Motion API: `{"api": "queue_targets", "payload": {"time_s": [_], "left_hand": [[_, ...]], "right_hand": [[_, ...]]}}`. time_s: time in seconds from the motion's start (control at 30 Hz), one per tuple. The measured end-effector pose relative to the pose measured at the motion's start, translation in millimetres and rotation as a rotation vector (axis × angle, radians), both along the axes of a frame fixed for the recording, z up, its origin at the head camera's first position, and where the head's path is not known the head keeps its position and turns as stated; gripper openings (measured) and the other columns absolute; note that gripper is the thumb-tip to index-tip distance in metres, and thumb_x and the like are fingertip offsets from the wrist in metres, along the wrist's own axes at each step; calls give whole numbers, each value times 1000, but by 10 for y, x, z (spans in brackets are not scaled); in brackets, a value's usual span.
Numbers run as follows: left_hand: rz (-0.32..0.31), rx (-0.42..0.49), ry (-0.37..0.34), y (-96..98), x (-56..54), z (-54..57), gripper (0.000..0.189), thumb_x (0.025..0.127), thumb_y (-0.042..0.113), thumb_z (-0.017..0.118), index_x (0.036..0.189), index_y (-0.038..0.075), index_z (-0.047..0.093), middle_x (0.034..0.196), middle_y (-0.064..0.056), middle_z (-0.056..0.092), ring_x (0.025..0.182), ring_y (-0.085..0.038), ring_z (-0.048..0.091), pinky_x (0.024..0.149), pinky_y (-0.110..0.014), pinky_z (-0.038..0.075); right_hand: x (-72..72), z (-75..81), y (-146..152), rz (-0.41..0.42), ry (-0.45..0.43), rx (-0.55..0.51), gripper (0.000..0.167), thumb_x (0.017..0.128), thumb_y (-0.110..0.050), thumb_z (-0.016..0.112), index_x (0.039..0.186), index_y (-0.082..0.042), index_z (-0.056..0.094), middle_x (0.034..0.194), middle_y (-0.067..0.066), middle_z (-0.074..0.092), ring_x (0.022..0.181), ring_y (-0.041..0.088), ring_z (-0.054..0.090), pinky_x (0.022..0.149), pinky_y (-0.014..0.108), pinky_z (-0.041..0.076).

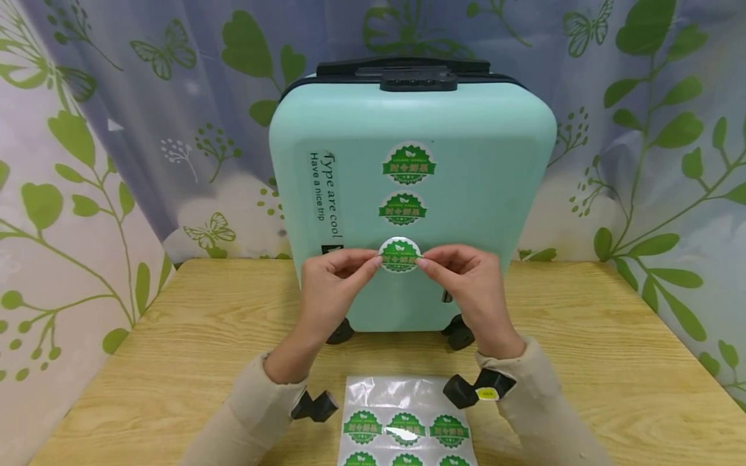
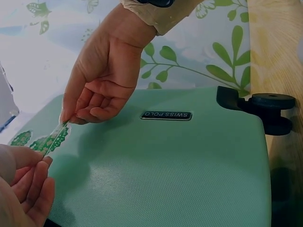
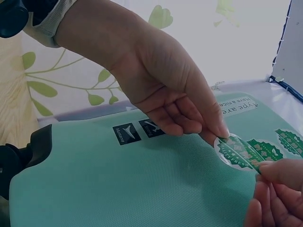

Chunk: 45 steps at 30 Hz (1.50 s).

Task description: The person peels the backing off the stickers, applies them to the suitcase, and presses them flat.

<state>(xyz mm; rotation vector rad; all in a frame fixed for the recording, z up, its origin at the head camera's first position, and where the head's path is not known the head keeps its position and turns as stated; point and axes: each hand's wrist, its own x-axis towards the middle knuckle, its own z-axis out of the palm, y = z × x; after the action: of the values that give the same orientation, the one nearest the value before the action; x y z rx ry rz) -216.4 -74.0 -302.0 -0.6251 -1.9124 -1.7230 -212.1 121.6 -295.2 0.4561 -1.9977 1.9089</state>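
Observation:
In the head view, a mint-green suitcase [image 1: 478,194] stands upright. A round green-and-white sticker [image 1: 399,255] is held at its lower middle, close over the shell. My left hand [image 1: 335,285] pinches the sticker's left edge between thumb and forefinger. Its right edge is gripped the same way by my right hand [image 1: 472,285]. The left wrist view shows the sticker [image 2: 49,141] bent slightly between both hands, angled to the shell. Two matching stickers, an upper one [image 1: 409,163] and a middle one [image 1: 403,209], sit on the suitcase in a column above it.
A sheet of several more round stickers [image 1: 408,395] lies on the wooden table [image 1: 612,362], between my forearms. The suitcase rests on black wheels [image 1: 458,333]. Behind it hangs a leaf-patterned curtain [image 1: 175,129]. Printed lettering [image 1: 324,194] runs down the suitcase's left side.

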Motion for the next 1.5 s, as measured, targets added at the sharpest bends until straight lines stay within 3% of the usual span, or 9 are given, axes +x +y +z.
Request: {"api": "queue_targets", "payload": {"time_s": [0.63,0.9,1.27,1.5], "left_hand": [[111,-46,58,69,-16,-23,9,82,7,72,84,-1,75,77,-10,72,63,-11,65,54,-23,52],[109,-45,73,73,-9,-18,8,83,8,72,84,0,75,76,-10,72,63,-12,65,54,-22,51],[117,-65,74,74,-46,-4,10,83,10,72,85,1,75,77,-8,72,61,-10,64,53,-22,50],[116,-66,63,70,-35,4,10,83,11,72,86,2,76,78,-8,72,60,-10,63,52,-22,49]], "right_hand": [[-7,-51,-56,-101,37,24,17,81,-18,75,85,-1,73,71,-1,69,63,22,60,52,31,46],[-11,-54,-75,-105,53,16,16,81,-17,75,85,-1,73,69,-1,68,63,17,62,57,32,50],[-13,-30,-79,-130,81,35,16,82,-20,75,83,-3,74,69,1,69,63,18,63,48,34,45],[-22,-36,-83,-121,84,37,17,82,-20,75,84,-4,75,70,1,69,65,18,63,50,35,46]]}}
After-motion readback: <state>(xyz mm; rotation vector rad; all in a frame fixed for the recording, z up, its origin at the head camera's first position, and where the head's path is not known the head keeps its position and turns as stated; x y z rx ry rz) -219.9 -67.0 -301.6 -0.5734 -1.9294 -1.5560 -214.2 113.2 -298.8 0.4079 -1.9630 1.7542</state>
